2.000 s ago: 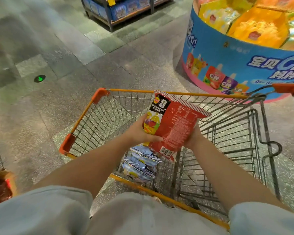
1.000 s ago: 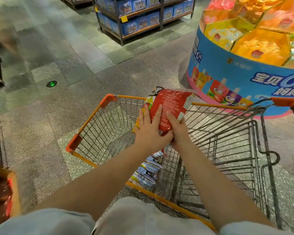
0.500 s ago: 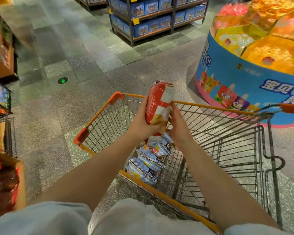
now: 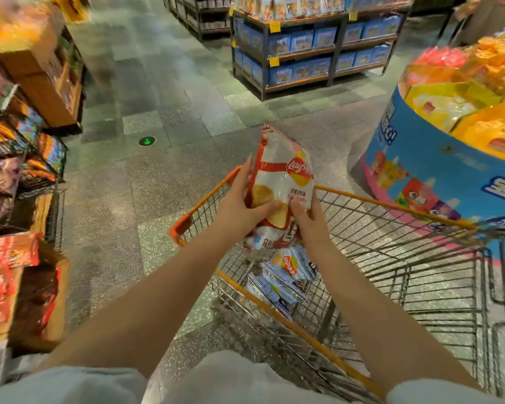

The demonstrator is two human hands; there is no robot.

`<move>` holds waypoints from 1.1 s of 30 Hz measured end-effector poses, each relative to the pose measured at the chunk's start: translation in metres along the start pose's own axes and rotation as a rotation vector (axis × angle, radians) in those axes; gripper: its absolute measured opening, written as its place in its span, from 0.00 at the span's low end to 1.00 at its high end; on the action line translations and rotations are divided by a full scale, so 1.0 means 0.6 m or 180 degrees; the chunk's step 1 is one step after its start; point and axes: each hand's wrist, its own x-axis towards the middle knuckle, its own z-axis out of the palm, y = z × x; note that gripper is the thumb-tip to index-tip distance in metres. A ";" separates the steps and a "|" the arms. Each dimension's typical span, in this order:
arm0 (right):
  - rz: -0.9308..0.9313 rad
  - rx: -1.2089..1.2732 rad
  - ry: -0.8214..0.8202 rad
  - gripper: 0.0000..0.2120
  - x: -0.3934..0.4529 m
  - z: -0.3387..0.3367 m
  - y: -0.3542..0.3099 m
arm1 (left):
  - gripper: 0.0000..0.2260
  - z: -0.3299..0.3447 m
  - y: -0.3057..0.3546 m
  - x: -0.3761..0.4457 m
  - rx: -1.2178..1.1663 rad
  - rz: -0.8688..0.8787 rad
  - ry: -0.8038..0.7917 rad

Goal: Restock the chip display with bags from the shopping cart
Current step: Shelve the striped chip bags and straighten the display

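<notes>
Chip bag (image 4: 280, 182), red and white, held upright above the cart (image 4: 391, 258), front face toward the camera; left hand (image 4: 239, 205) wraps its left edge with thumb across the lower front, right hand (image 4: 309, 220) clasps the lower right corner, so both grips are grasping the bag. Blue bags (image 4: 280, 281) lie in the cart's near corner, below the hands. Chip display (image 4: 15, 176) stands at far left, blurred; a round blue stand (image 4: 438, 170) sits to the right of the cart.
</notes>
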 end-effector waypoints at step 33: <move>0.0197 -0.0978 -0.3916 0.28 -0.610 0.811 0.181 | 0.41 -0.591 -0.118 -0.846 0.0585 -0.0826 0.4329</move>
